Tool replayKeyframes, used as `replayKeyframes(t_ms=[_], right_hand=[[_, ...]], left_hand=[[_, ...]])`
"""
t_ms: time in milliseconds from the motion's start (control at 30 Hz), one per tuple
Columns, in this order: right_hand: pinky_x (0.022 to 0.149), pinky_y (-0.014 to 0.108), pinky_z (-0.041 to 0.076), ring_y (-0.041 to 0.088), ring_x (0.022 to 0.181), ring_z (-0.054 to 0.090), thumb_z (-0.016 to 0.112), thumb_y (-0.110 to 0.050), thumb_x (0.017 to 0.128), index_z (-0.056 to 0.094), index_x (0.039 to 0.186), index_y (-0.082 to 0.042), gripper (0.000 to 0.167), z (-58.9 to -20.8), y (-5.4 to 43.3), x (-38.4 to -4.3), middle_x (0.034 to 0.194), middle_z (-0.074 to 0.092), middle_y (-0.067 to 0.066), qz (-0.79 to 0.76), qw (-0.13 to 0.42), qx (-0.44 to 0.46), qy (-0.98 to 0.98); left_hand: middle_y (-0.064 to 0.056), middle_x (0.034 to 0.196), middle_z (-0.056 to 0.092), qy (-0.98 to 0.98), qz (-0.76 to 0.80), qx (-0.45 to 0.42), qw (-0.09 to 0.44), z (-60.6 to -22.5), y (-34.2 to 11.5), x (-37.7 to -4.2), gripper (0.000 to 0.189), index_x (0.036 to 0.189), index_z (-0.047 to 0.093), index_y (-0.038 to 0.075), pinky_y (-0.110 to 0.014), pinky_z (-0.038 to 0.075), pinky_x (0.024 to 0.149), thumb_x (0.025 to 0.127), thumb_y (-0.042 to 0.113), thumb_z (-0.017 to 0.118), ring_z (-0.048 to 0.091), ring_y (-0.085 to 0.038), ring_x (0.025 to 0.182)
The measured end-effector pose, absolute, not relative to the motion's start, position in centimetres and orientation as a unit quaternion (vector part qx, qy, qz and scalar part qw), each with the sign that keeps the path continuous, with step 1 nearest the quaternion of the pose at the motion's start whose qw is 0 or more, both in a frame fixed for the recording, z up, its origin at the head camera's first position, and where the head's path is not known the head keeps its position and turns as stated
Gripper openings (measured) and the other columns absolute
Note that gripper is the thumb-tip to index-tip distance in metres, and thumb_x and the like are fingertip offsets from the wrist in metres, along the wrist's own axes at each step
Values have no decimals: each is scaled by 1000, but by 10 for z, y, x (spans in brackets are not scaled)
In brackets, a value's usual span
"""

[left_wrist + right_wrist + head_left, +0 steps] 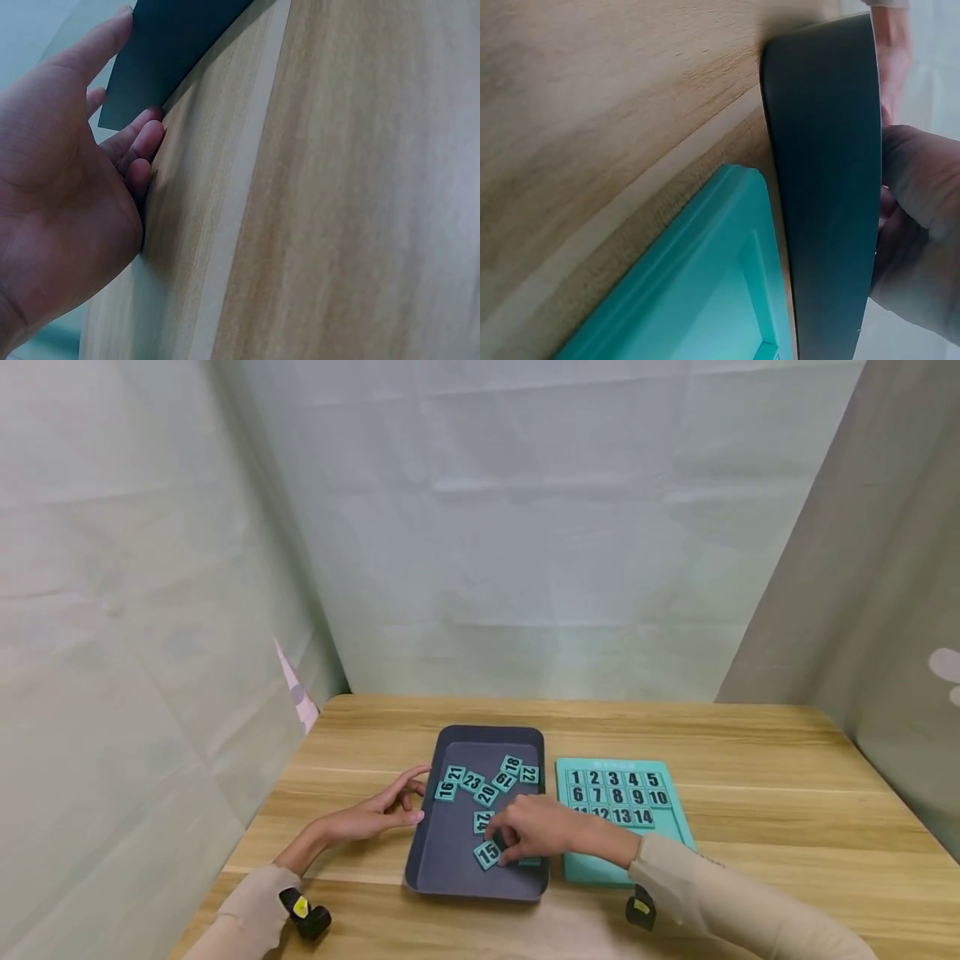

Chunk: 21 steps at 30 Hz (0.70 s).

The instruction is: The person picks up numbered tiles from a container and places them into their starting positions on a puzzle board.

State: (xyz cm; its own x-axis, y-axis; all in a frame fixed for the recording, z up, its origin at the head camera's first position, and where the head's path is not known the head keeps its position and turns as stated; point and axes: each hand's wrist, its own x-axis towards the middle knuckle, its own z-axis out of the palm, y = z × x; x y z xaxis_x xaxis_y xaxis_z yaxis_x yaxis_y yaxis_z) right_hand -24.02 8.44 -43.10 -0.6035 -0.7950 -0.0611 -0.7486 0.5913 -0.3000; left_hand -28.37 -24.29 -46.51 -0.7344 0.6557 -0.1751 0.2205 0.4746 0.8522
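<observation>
Blue-grey tray (450, 852), one; hands (532, 827), two

Head view: from above, forward-down. Wrist views: close, tilted. All share tray (450, 856), table (750, 777).

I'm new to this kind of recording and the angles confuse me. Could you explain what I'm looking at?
There is no robot here: these are a person's bare hands. The wide picture comes from a camera worn on the head, looking forward and down. The two close ones come from wrist cameras, so they look tilted.

On the wooden table lie a dark tray with loose number tiles and, to its right, a teal board with more tiles set in rows. The left hand is at the tray's left side, gripping nothing. The right hand reaches into the tray at tile 15; whether it actually grips that tile, I can't tell.
</observation>
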Motion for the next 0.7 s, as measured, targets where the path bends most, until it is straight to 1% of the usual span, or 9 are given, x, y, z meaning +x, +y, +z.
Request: replayKeyframes(t_ms=[167,367,500,700], right_hand=[[55,10,40,-12,54,48,81,-34,88,75,114,-17,31,-430,85,-241,64,62,-17,-146,100,-431,885],[62,12,45,-10,63,52,80,-29,90,73,113,-16,27,-414,96,-240,71,64,-15,-194,77,-439,874],[62,15,45,-8,64,52,79,-31,91,72,114,-17,28,-401,115,-239,73,63,-17,-214,66,-422,878],[60,19,47,-5,64,54,78,-29,91,73,115,-14,28,-384,162,-233,73,65,-16,-237,40,-380,893]], left_hand=[[-15,146,35,820,439,270,248,-466,-244,-285,72,163,12,32,-28,34,91,106,31,56,39,-26,116],[-16,145,36,820,440,278,241,-465,-245,-289,72,163,13,31,-27,34,89,106,29,56,40,-27,114],[-16,145,35,821,438,274,243,-465,-245,-292,72,163,12,31,-29,34,91,106,30,56,40,-27,115],[-16,144,36,823,435,275,240,-464,-244,-294,73,163,12,30,-29,35,92,106,30,56,40,-27,115]])
